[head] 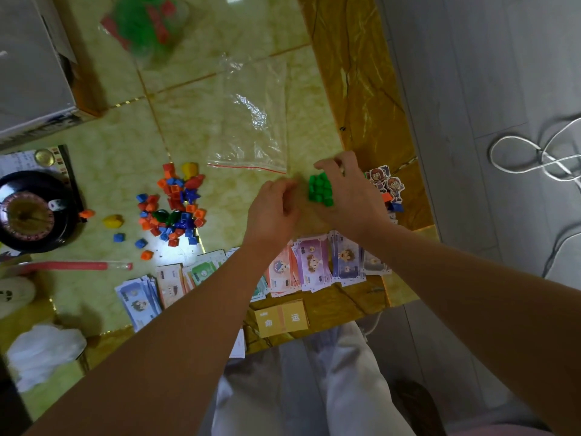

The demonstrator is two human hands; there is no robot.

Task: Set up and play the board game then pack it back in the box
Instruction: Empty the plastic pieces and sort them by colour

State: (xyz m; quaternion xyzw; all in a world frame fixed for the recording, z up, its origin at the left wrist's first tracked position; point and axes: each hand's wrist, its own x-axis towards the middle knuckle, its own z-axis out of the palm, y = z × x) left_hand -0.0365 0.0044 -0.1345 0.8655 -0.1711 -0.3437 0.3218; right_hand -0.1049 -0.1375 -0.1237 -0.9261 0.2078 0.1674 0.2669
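Observation:
A cluster of small green plastic houses (320, 191) lies on the table under my right hand (352, 196), whose curled fingers cup it from above. My left hand (273, 212) hovers just left of the cluster with its fingers curled; what they pinch is hidden. An empty clear zip bag (251, 127) lies flat just beyond both hands. A heap of red, orange and blue houses (174, 206) sits to the left. Play money (314, 262) is fanned along the near edge, partly under my forearms.
A roulette wheel (28, 215) stands at the left edge and the grey game box (31, 64) at the far left. A blurred bag of green and red pieces (144, 23) is at the top. Character standees (385, 184), yellow cards (281, 319) and floor cables (540, 158) are nearby.

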